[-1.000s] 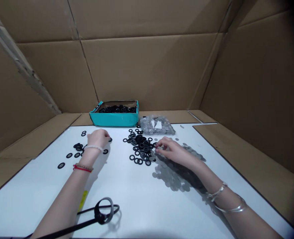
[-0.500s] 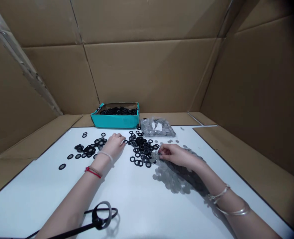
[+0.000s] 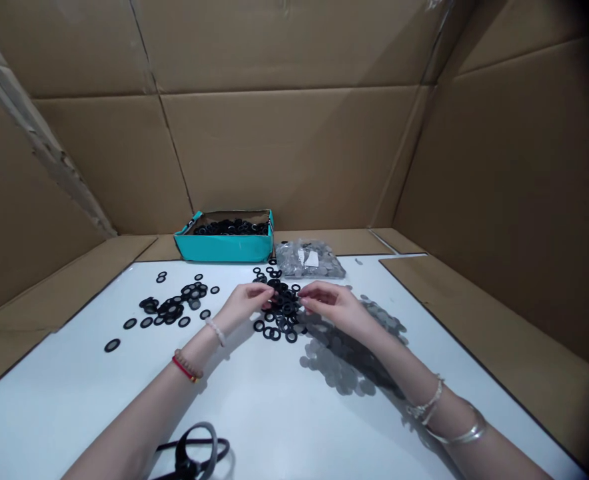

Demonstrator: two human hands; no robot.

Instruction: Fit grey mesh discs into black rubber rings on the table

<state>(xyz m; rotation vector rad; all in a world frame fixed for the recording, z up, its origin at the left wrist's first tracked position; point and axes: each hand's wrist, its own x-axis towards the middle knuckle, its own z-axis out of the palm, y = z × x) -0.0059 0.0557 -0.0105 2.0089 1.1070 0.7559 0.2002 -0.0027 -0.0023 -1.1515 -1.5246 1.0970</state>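
My left hand (image 3: pixel 247 303) is closed in a pinch at the left side of a pile of black rings (image 3: pixel 287 308). What sits between its fingertips is too small to make out. Facing it from the right, my right hand (image 3: pixel 334 305) pinches thumb against forefinger at the pile's right edge, its small content also unclear. Thin grey discs (image 3: pixel 342 370) lie heaped beneath and beside my right hand and forearm, partly in shadow. To the left of my left hand is a loose group of black rings with grey centres (image 3: pixel 172 308).
A teal box (image 3: pixel 224 248) full of black rings stands at the back. Beside it lies a clear plastic bag (image 3: pixel 310 259) of grey discs. A black strap-like loop (image 3: pixel 197 450) is at the front. Cardboard walls (image 3: pixel 284 153) enclose the white table (image 3: pixel 254 413).
My left hand has moved right to the black ring pile, and its fingers have closed in. My right hand has shifted slightly left, toward it. The whole view has shifted a little.
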